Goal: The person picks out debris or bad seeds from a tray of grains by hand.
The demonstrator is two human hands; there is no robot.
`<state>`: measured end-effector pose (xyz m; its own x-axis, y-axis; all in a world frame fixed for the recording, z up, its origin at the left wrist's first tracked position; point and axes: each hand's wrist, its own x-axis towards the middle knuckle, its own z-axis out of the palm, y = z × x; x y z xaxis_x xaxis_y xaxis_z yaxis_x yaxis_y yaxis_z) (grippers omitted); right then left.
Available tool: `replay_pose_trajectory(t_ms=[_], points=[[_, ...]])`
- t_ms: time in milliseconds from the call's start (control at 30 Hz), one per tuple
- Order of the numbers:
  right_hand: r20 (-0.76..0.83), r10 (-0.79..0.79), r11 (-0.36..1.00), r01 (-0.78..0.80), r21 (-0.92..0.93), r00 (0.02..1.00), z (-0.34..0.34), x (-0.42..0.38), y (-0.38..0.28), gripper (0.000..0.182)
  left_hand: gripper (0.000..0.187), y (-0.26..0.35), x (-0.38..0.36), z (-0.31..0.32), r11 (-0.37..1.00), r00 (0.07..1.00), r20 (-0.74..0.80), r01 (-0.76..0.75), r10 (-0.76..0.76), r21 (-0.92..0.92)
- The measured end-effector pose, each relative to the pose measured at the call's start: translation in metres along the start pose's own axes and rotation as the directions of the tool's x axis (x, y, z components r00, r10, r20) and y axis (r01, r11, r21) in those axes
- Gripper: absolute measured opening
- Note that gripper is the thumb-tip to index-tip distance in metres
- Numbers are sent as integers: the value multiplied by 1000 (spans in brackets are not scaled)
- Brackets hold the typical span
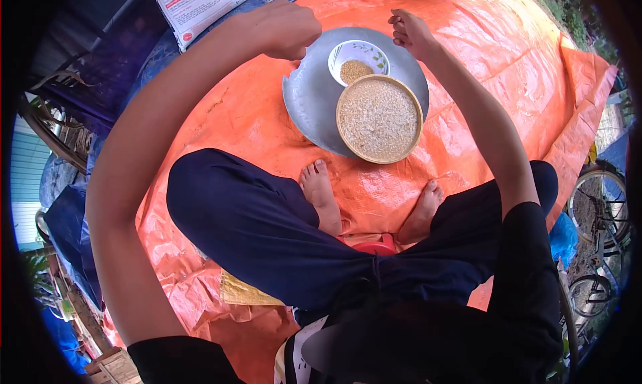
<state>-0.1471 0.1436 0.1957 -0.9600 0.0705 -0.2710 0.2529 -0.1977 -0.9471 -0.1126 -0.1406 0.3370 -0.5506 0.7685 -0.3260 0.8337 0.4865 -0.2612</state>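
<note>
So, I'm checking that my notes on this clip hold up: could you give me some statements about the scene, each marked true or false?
1. The round woven basket holds pale grains. True.
2. The bowl is plain white, with nothing in it. False: the bowl has a green leaf pattern and holds brownish grains.
3. The metal tray lies on an orange sheet. True.
4. The right hand is gripping the basket's rim. False: the right hand is apart from the basket, by the tray's far right edge.
5. The person's feet are bare. True.
6. The trousers are bright yellow. False: the trousers are dark blue.
</note>
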Motion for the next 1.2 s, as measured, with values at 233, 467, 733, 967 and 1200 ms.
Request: replay_pose_trajectory(t_ms=[233, 467, 733, 967, 1200], points=[[62, -161, 976, 168, -141, 985, -51, -116, -112, 36, 16, 37, -47, -40, 999, 996, -85, -19, 21, 30], [137, -342, 865, 368, -340, 930, -56, -218, -187, 25, 14, 46, -71, -62, 997, 970, -233, -57, 67, 47], [70, -764, 545, 699, -462, 642, -153, -270, -121, 33, 15, 30, -114, -47, 928, 917, -349, 53, -192, -369], [-659, -81, 883, 361, 301, 748, -274, -279, 134, 32, 11, 42, -130, 128, 391, 621, -131, 304, -773, -868], [-88, 306, 927, -276, 256, 948, -100, -271, 224, 25, 10, 149, -10, 230, 198, 920, 87, 173, -382, -965]])
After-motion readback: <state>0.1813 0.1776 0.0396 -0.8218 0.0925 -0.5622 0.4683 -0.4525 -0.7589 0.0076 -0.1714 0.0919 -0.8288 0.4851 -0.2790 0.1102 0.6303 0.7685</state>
